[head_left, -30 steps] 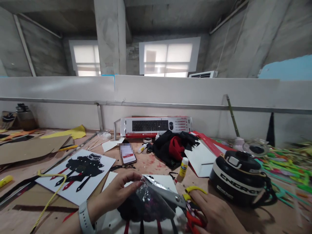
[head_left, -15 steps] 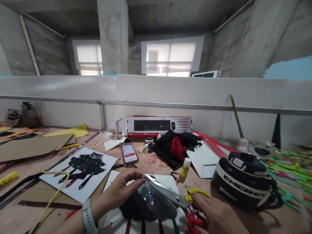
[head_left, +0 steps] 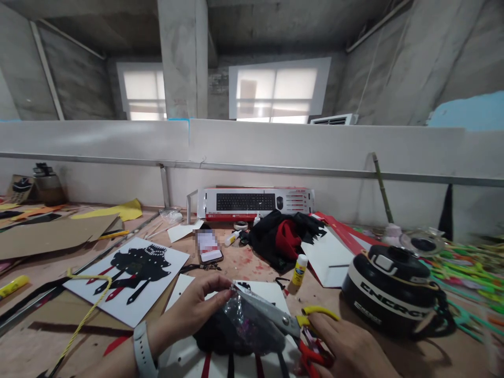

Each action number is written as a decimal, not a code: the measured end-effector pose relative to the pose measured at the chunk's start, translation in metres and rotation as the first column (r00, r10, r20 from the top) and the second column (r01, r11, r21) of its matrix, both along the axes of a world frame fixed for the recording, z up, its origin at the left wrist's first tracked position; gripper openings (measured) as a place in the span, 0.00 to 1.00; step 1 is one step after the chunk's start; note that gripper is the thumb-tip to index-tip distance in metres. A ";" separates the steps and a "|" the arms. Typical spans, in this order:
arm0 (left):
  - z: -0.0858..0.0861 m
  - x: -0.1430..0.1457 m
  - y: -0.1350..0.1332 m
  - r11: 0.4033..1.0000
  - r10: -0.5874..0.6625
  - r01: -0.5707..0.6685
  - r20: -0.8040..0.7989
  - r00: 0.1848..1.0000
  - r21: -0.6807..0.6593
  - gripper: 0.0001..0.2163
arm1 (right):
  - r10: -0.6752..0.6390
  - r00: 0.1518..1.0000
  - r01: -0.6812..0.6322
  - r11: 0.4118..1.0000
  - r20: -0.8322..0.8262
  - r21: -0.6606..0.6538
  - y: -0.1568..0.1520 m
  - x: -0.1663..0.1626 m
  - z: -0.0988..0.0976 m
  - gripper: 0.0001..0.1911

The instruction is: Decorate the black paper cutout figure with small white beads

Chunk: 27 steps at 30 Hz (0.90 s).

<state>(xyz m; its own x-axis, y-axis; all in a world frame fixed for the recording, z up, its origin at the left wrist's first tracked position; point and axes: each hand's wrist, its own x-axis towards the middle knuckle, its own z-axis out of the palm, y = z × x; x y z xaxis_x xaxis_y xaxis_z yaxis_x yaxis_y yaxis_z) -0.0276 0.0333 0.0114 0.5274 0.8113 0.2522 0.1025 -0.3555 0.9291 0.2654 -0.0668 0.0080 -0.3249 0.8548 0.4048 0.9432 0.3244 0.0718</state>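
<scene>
My left hand (head_left: 192, 310) pinches a small clear plastic bag (head_left: 244, 317) of tiny pinkish bits, held over a white sheet (head_left: 181, 352) carrying a black and red paper cut-out. My right hand (head_left: 350, 349) grips scissors (head_left: 275, 315) with yellow and red handles. Their blades are nearly closed on the bag's top edge beside my left fingertips. A white watch band sits on my left wrist.
A black jug (head_left: 394, 294) lettered ENERGY stands at right. A glue stick (head_left: 298, 273), a phone (head_left: 210, 249), black and red cloth (head_left: 283, 236) and a keyboard box (head_left: 254, 202) lie further back. A second cut-out sheet (head_left: 129, 275) and yellow cord (head_left: 84, 310) lie at left.
The view has shifted slightly. My hands, the bag and the scissors stay almost where they were, the blades still at the bag's top.
</scene>
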 end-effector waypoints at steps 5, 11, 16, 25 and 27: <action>0.005 0.001 -0.003 1.000 -0.001 0.001 -0.003 1.000 -0.009 0.11 | 0.008 1.000 -0.008 1.000 0.012 0.014 0.000 -0.002 0.002 0.08; 0.005 0.001 -0.002 1.000 -0.010 0.010 -0.008 1.000 -0.019 0.12 | 0.027 0.999 -0.027 0.999 -0.018 0.023 -0.002 -0.002 0.002 0.08; 0.006 0.000 -0.003 1.000 -0.007 0.007 -0.008 1.000 -0.017 0.12 | 0.037 0.999 -0.037 0.999 -0.011 0.022 0.001 -0.001 -0.002 0.09; 0.008 0.001 -0.003 1.000 0.000 0.001 0.007 1.000 -0.024 0.11 | 0.048 0.998 -0.054 0.983 0.037 0.175 0.001 -0.002 -0.003 0.08; 0.009 0.001 -0.003 1.000 -0.006 0.006 0.014 1.000 -0.029 0.11 | 0.056 0.997 -0.066 0.977 0.055 0.204 0.002 0.000 -0.002 0.08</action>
